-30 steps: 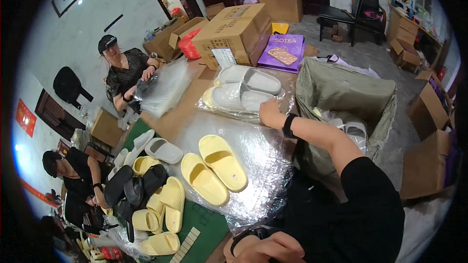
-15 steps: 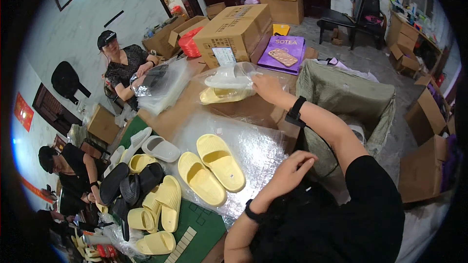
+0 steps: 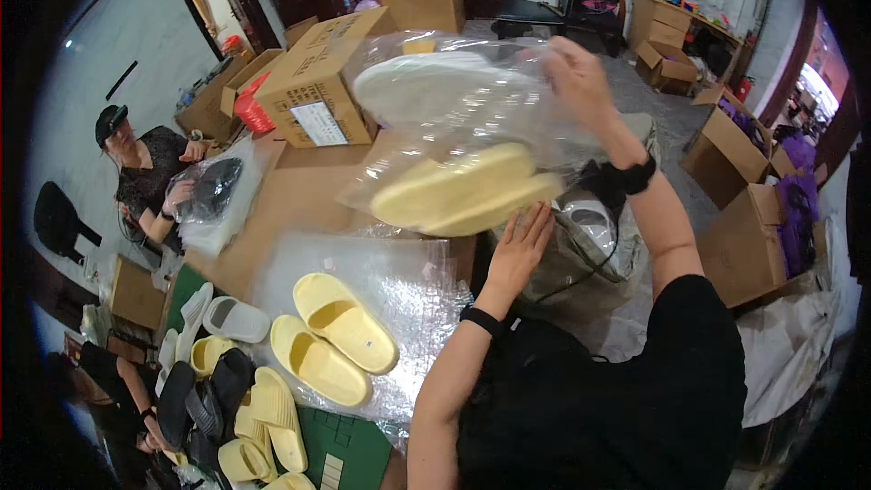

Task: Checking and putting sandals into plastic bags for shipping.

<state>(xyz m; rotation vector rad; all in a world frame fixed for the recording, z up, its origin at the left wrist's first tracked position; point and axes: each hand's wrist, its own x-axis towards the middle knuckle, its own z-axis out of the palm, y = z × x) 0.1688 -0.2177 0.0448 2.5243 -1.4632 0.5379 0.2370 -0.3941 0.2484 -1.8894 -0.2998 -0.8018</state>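
Raised over the table's far right, my right hand [image 3: 581, 77] pinches the edge of clear plastic bags. One bag holds white slippers [image 3: 445, 82]. Below it, a clear bag has yellow slippers [image 3: 454, 204] in it, slightly blurred. My left hand [image 3: 522, 249] is open, fingers stretched out, against or just beside the lower edge of the yellow slippers; contact cannot be made out. A separate pair of unbagged yellow slippers [image 3: 336, 340] lies on a stack of clear plastic bags [image 3: 272, 263] at the table's middle.
Loose yellow, black and grey slippers [image 3: 238, 319] pile up at the near left on a green mat [image 3: 345, 449]. Behind stands a cardboard box [image 3: 318, 82]. An olive sack [image 3: 581, 286] with slippers inside is at the right. Across the table, a co-worker [image 3: 141, 168] handles bagged black slippers.
My right hand has lifted the bagged white and yellow slippers off the table, toward me and the right. My left hand has risen to their lower edge. The view has swung right.
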